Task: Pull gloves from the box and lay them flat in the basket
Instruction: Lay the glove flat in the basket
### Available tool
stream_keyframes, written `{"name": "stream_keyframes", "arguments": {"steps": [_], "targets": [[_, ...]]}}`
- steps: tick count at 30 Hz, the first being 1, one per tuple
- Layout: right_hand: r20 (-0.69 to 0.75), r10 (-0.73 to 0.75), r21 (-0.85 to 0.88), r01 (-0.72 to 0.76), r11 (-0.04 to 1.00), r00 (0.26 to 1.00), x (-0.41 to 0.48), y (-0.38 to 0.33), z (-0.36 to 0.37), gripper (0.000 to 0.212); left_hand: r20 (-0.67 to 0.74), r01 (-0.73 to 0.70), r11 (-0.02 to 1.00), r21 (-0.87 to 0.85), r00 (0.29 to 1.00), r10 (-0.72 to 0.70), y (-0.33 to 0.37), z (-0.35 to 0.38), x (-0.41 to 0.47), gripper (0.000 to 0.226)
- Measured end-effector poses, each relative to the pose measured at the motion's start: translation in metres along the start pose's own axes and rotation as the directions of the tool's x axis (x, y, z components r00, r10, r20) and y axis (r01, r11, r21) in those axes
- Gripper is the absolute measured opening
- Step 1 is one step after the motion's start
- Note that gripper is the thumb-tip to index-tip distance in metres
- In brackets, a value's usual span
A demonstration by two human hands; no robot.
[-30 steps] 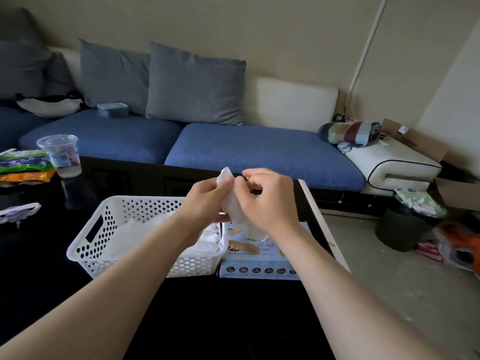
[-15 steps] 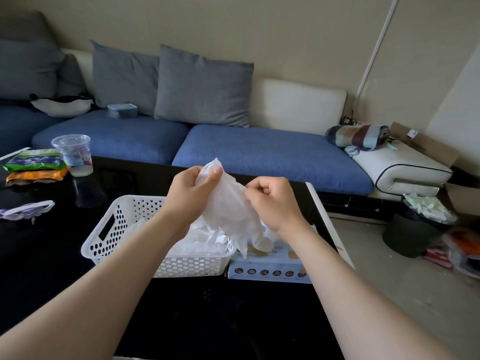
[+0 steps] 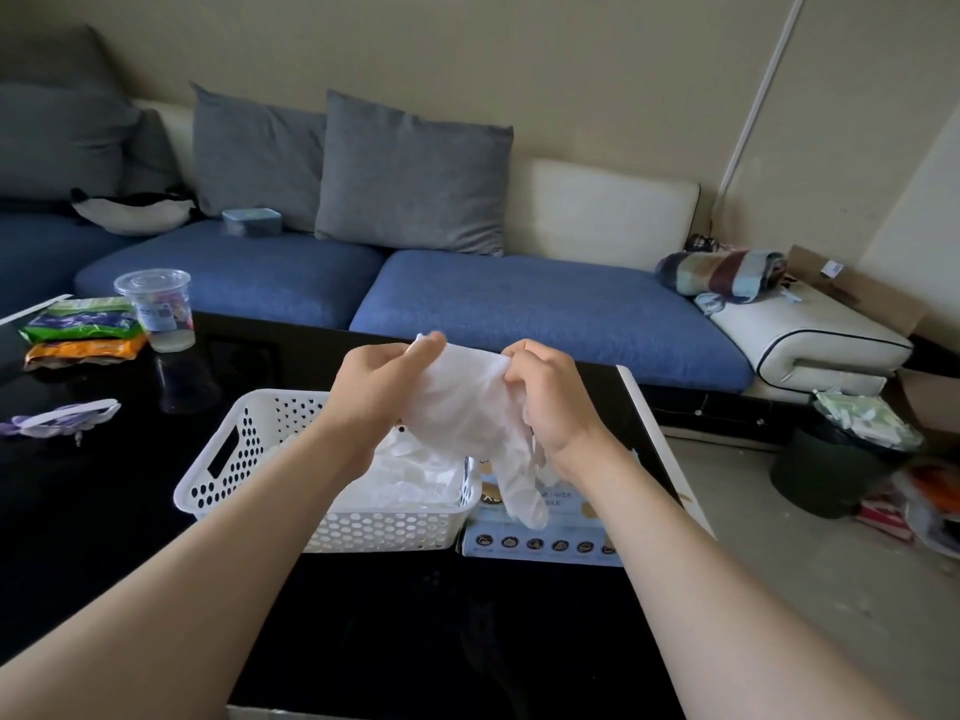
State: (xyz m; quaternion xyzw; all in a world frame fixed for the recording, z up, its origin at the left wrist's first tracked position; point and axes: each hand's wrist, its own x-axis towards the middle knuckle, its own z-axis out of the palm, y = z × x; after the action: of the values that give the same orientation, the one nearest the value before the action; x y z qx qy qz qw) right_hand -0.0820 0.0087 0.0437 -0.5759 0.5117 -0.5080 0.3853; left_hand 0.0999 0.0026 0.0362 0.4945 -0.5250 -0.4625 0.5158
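A thin translucent white glove (image 3: pixel 467 407) hangs spread between my two hands above the table. My left hand (image 3: pixel 379 387) pinches its cuff at the left corner and my right hand (image 3: pixel 550 397) pinches the right corner. The glove's fingers dangle down over the glove box (image 3: pixel 540 543), a pale blue carton lying flat to the right of the white perforated basket (image 3: pixel 228 475). Several crumpled white gloves (image 3: pixel 410 480) lie inside the basket, partly hidden by my left forearm.
The black glossy table (image 3: pixel 104 537) carries a clear plastic cup (image 3: pixel 156 309), snack packets (image 3: pixel 78 330) and a purple-white item (image 3: pixel 62 418) at the left. A blue sofa with grey cushions (image 3: pixel 410 174) runs behind. A dark bin (image 3: pixel 841 459) stands on the floor at right.
The glove has been drawn out of the box and pulled wide. My hands have moved apart, stretching the cuff flat between them, and the glove's fingers now hang lower over the box.
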Motion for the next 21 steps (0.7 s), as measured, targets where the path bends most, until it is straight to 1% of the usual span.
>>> {"name": "stream_keyframes", "arguments": {"steps": [1,4,6,8,9,10,12,14,15,17,18,19,21], "targets": [[0.0,0.001,0.0,-0.001,1.0,1.0,0.0,0.0,0.0,0.036,-0.006,-0.017,1.0,0.02,1.0,0.017,-0.001,0.0,-0.001,0.055],[0.047,0.003,-0.013,-0.003,1.0,0.999,0.0,-0.001,-0.004,0.015,-0.07,-0.066,0.997,0.028,0.995,0.068,-0.001,0.0,-0.002,0.055],[0.124,0.015,-0.015,-0.013,1.0,0.992,0.0,0.001,-0.007,0.017,-0.079,-0.096,0.995,0.03,0.992,0.098,0.0,-0.001,-0.001,0.054],[0.218,0.043,-0.012,-0.042,0.999,0.975,0.0,0.004,-0.01,0.032,-0.065,-0.082,0.997,-0.007,0.995,0.081,0.0,-0.003,-0.001,0.053],[0.27,0.06,-0.009,-0.06,0.998,0.961,0.0,0.006,-0.012,0.033,-0.048,-0.061,0.997,-0.044,0.997,0.059,0.001,-0.003,-0.002,0.053],[0.312,0.079,-0.005,-0.082,0.997,0.947,-0.001,0.007,-0.014,0.029,-0.025,-0.034,0.996,-0.082,0.999,0.032,0.001,-0.004,-0.002,0.052],[0.352,0.12,-0.007,-0.125,0.992,0.928,-0.002,0.009,-0.017,0.022,0.044,0.04,0.991,-0.128,0.998,-0.035,0.004,-0.004,-0.006,0.05],[0.353,0.138,-0.012,-0.143,0.99,0.925,-0.001,0.011,-0.02,0.018,0.147,0.165,0.972,-0.167,0.979,-0.141,0.006,-0.004,-0.008,0.045],[0.363,0.15,-0.019,-0.154,0.988,0.92,0.0,0.012,-0.021,0.017,0.201,0.246,0.953,-0.179,0.957,-0.209,0.006,-0.005,-0.009,0.041],[0.406,0.201,-0.061,-0.192,0.979,0.891,0.001,0.014,-0.023,0.02,0.277,0.381,0.914,-0.136,0.901,-0.334,0.005,-0.009,-0.009,0.036],[0.413,0.228,-0.11,-0.2,0.974,0.882,0.001,0.014,-0.023,0.019,0.283,0.415,0.907,-0.078,0.881,-0.379,0.003,-0.01,-0.009,0.034],[0.403,0.251,-0.18,-0.193,0.965,0.88,0.0,0.014,-0.022,0.017,0.264,0.42,0.907,-0.006,0.876,-0.404,0.0,-0.011,-0.008,0.032],[0.342,0.268,-0.367,-0.135,0.92,0.9,0.002,0.018,-0.015,0.022,0.197,0.367,0.917,0.159,0.898,-0.394,-0.005,-0.016,-0.007,0.03]]}}
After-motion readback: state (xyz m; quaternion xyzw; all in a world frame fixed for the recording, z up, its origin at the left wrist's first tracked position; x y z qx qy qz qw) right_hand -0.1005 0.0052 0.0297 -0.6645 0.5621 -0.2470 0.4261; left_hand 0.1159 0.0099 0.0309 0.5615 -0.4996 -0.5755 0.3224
